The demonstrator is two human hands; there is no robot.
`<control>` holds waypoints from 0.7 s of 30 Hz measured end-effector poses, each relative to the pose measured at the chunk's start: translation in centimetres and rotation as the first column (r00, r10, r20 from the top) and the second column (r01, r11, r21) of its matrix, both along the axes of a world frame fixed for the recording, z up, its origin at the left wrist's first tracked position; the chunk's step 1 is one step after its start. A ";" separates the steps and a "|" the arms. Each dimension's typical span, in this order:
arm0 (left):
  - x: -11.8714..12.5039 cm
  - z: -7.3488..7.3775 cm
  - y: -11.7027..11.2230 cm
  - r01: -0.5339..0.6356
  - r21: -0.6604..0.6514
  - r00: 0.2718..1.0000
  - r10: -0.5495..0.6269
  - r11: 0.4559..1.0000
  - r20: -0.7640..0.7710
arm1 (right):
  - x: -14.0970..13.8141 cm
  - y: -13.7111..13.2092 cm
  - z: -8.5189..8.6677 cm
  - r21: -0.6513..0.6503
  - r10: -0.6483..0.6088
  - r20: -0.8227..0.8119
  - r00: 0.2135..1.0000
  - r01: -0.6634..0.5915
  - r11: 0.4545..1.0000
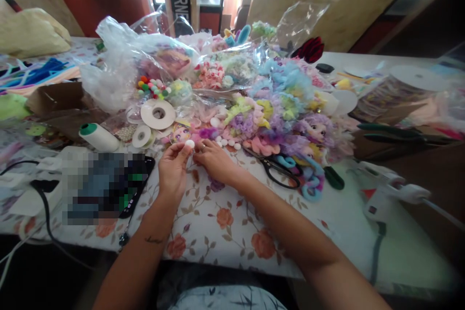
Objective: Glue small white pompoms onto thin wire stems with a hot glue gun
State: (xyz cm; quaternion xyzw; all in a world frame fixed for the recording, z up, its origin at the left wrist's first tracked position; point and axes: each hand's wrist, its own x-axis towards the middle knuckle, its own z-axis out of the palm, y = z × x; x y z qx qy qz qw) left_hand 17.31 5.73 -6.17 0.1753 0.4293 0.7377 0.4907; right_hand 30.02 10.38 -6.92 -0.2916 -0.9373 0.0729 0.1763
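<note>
Above the flowered tablecloth, my left hand pinches a small white pom-pom between thumb and fingertips. My right hand is close beside it, fingers bent and drawn together. Whatever those fingertips hold, if anything, is too small to make out. Several more white pom-poms lie just beyond my right hand. A doll-face piece with yellow hair sits behind my left hand, with pink and purple fluff to its right.
Black-handled scissors lie right of my hands, near a white glue gun. Ribbon spools, a white thread cone and a phone are on the left. Plastic bags and pastel fluffy trims are heaped behind.
</note>
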 end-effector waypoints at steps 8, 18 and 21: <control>0.4 -0.1 -0.1 0.013 -0.023 0.999 -0.014 1.000 -0.040 | 3.8 -1.2 3.1 -0.582 -0.415 -0.684 0.600 -0.107 0.806; 2.7 -0.8 -1.6 0.170 -0.097 0.971 -0.183 0.981 -0.155 | 7.3 -7.1 2.4 -0.747 -0.686 -0.571 0.450 0.060 0.662; 3.3 -1.1 -2.0 0.211 -0.069 0.950 -0.221 0.975 -0.220 | 6.8 -7.9 1.7 -0.747 -0.707 -0.560 0.433 0.105 0.656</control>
